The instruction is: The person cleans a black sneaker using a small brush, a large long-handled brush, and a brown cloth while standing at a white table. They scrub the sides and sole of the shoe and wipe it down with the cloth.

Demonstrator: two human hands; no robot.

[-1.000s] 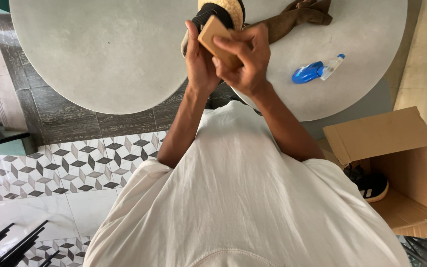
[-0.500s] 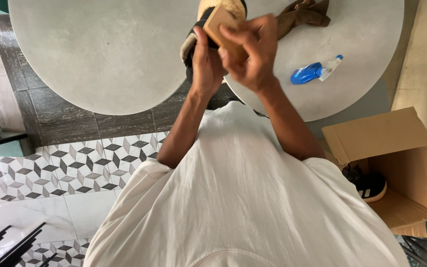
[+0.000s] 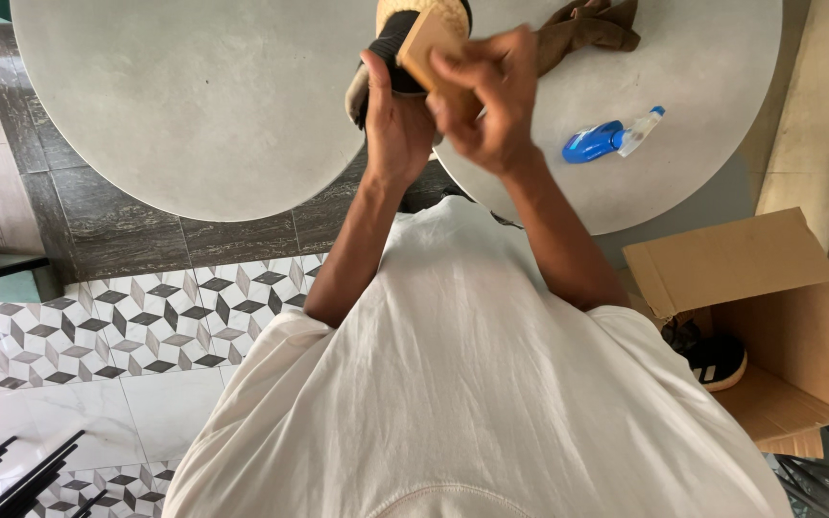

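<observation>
Head camera looks straight down over a white shirt [image 3: 462, 384] to both hands raised above the near edge of a round grey table [image 3: 194, 105]. Left hand [image 3: 397, 125] wraps around a dark shoe with a pale woven sole [image 3: 413, 24], fingers curled tight on its side, thumb up along the upper; the shoe is held off the tabletop, its toe end cut by the top of the frame. Right hand [image 3: 491, 105] clamps a flat wooden brush [image 3: 429, 58], fingers closed over the back of the block, which is tilted and pressed against the shoe just beside the left thumb. The right hand is a little blurred; bristles cannot be made out. On the table, just beyond the right hand, lies a crumpled brown cloth [image 3: 592, 27]. Further to the right, well apart from the hands, a blue spray bottle [image 3: 608, 137] lies on its side, clear nozzle end pointing toward the table's rim. Off the table at lower right, an open cardboard box [image 3: 769, 326] sits on the floor with another dark shoe with white stripes [image 3: 717, 360] inside. Floor to the left is patterned grey-and-white tile [image 3: 146, 326].
</observation>
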